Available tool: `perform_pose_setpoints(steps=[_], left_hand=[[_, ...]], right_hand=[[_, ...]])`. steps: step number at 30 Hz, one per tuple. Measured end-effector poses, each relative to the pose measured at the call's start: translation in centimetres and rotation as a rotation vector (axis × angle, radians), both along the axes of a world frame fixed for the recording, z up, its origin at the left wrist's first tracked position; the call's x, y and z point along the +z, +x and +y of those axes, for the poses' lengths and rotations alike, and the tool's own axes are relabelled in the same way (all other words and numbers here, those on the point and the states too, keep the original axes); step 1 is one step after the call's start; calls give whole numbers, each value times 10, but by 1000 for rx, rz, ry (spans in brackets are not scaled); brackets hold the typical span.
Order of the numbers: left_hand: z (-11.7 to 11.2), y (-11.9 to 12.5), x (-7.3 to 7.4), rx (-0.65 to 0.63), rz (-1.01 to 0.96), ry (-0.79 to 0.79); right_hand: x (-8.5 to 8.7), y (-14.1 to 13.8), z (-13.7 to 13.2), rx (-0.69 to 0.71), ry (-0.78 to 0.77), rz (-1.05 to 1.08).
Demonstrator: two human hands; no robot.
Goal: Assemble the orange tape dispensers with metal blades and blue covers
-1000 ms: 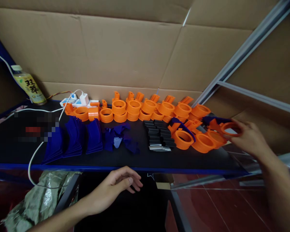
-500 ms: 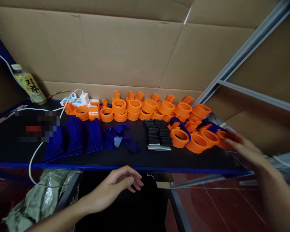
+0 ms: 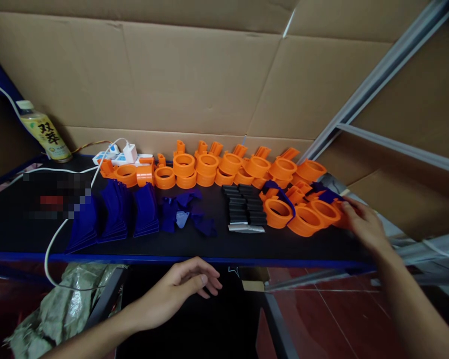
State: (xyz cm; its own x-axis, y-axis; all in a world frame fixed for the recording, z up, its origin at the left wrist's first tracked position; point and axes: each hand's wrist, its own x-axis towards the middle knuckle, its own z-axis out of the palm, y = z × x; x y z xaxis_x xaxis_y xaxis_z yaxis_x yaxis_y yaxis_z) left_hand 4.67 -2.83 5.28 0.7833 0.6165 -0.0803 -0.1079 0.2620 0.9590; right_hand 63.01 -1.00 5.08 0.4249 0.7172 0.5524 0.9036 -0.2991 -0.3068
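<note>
Right hand [image 3: 366, 227] bent over the rightmost orange plastic ring [image 3: 341, 221] on the black tabletop [image 3: 198, 248], grip unclear, its facing and axis hidden! Left hand [image 3: 185, 281] hangs empty, loosely half-curled.

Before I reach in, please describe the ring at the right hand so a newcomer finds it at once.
On the black table, follow the front row of orange rings to its right end. The last ring is there; unlike its neighbours, it is partly covered by the right hand.
</note>
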Motion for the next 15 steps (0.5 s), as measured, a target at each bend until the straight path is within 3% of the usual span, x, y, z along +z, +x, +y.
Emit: perform_pose_setpoints(steps=[4, 11, 15], left_hand=[[-1, 0, 0, 1, -3, 3], [0, 1, -1, 2, 1, 7], [-1, 0, 0, 7, 9, 13]], right_hand=[[1, -11, -7, -61, 39, 23], [22, -49, -24, 32, 70, -106], [35, -83, -40, 279, 24, -215]])
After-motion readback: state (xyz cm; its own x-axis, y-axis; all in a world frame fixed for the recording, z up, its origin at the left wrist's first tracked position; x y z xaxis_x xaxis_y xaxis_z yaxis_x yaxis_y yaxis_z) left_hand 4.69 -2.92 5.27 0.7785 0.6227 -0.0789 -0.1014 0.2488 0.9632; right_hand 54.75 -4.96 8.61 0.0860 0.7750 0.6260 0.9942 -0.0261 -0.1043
